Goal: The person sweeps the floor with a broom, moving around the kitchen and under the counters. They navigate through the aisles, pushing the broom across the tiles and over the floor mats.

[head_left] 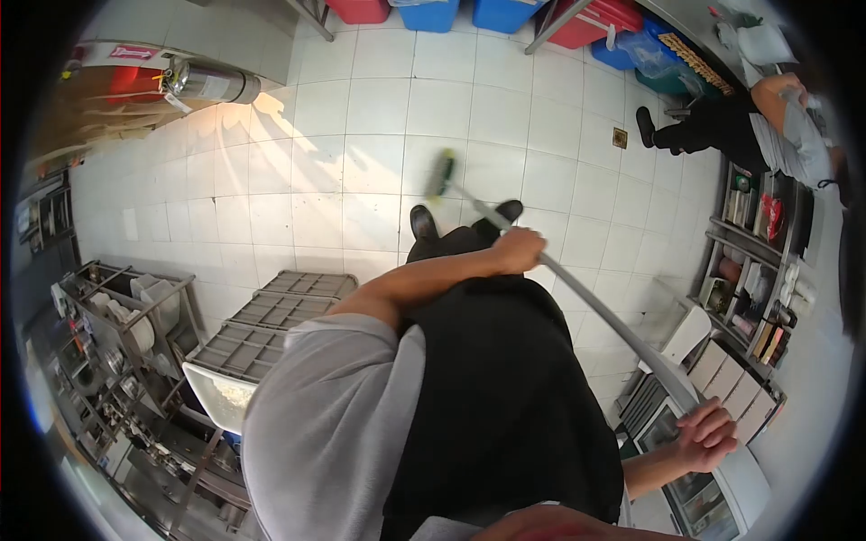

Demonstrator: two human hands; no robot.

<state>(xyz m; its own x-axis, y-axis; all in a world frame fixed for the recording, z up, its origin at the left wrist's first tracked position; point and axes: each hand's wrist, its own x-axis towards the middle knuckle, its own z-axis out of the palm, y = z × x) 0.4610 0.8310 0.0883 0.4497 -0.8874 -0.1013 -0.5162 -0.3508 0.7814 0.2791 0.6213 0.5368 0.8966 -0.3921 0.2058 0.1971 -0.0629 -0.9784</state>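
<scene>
A long-handled floor brush slants across the view, its grey pole (613, 317) running from lower right up to a green and yellowish bristle head (441, 175). The head is blurred and lies at the white tiled floor (370, 158), just ahead of my black shoes. My left hand (520, 250) is closed around the pole partway down, in front of my black apron (496, 397). Higher up the pole, my right hand (708, 435) is wrapped round it near its upper end.
Stacked grey crates (284, 311) and a white tub (216, 397) stand at my left, beside a metal rack (135, 307). Ahead are blue bins (428, 15) and red bins (591, 27). Another person (722, 131) stands at right, near shelves (744, 243). A fire extinguisher (212, 83) is at upper left.
</scene>
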